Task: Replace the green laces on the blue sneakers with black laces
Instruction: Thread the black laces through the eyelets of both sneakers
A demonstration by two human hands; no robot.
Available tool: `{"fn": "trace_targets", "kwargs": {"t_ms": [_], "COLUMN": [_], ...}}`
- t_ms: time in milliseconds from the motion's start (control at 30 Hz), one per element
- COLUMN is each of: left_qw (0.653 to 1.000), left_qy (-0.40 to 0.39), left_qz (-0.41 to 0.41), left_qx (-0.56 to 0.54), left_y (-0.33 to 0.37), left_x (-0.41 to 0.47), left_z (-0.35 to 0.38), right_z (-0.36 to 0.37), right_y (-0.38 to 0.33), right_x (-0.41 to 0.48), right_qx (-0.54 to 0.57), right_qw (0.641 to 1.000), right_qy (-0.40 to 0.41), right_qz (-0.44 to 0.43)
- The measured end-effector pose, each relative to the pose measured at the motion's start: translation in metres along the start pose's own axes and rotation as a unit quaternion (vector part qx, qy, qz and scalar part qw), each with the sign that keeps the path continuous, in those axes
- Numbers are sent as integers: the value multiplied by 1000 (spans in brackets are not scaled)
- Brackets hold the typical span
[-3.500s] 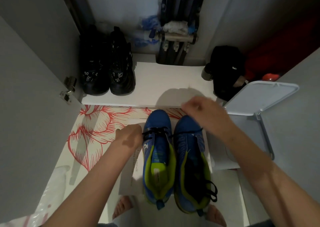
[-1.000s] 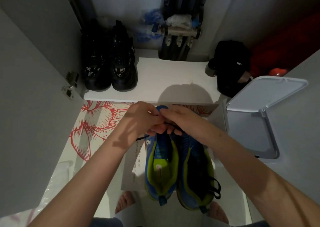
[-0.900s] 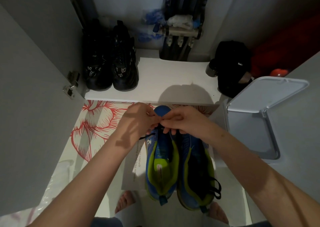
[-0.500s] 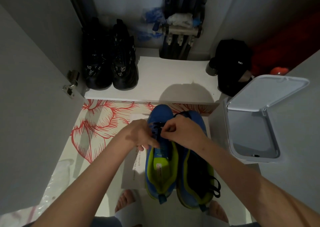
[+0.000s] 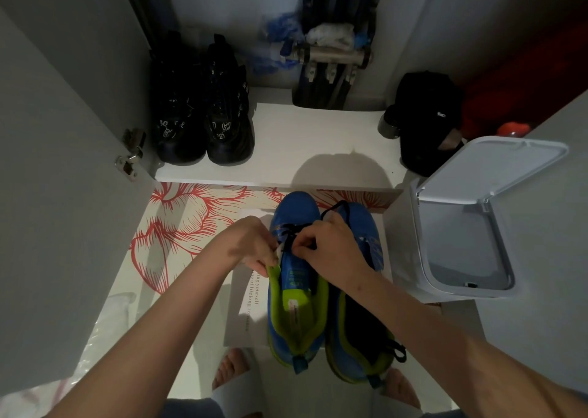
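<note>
Shelf (image 5: 302,150), white and wide, lies just beyond the toes of the blue sneakers (image 5: 296,315). A white bin (image 5: 461,226) with its lid tipped up stands just right of the sneakers. A mat (image 5: 191,220) with red flower outlines spreads to the left of the sneakers and under their toes. The sneakers stand side by side, touching, toes pointing away from the person, green linings showing. A pair of black shoes (image 5: 203,115) sits on the shelf, beyond the sneakers and to their left; a black bag (image 5: 426,121) sits beyond them to the right. A sheet of printed paper (image 5: 245,315) lies under the sneakers and sticks out on their left.

The left hand (image 5: 251,245) has its fingers curled, pinching the left edge of the left sneaker's opening where the green lining begins. The right hand (image 5: 331,249), fingers also curled, pinches the black lace (image 5: 291,231) above the tongue of the same sneaker. The lace crosses that sneaker's lowest eyelets, and a loop of it arcs past the right hand's knuckles over the toe of the right sneaker.
</note>
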State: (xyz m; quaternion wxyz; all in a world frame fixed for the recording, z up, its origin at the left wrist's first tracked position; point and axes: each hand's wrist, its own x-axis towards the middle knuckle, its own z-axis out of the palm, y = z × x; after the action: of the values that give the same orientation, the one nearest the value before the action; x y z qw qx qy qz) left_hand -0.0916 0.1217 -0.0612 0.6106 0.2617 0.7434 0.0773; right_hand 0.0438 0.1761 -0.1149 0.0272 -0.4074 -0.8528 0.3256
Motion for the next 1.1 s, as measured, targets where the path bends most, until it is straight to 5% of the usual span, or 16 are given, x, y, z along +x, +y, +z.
{"fn": "trace_targets", "kwargs": {"t_ms": [533,733,833,933,1033,1100], "left_qw": [994,971,922,892,906,947], "left_qy": [15,226,309,283,272,262], "left_qz": [-20,73,184,248,218,147], "left_qx": [-102,14,-140,-250,-241,-115], "left_y": [3,-8,2,19,21,11], "left_x": [-4,6,1,-12,-15,-13], "left_z": [5,11,-7,-23,-28,-26], "right_z": [17,-3,-21,-23,-36,-54], "right_y": [-5,-7,-11,-20,-30,-37], "right_x": [-4,6,10,9,12,12], "right_qx": [28,5,124,161,243,377], "right_qw": [999,1000,988,981,969,926], "right_qy": [20,0,-70,-94,-46,-25], "right_qz": [16,-21,-66,-52,-12,15]}}
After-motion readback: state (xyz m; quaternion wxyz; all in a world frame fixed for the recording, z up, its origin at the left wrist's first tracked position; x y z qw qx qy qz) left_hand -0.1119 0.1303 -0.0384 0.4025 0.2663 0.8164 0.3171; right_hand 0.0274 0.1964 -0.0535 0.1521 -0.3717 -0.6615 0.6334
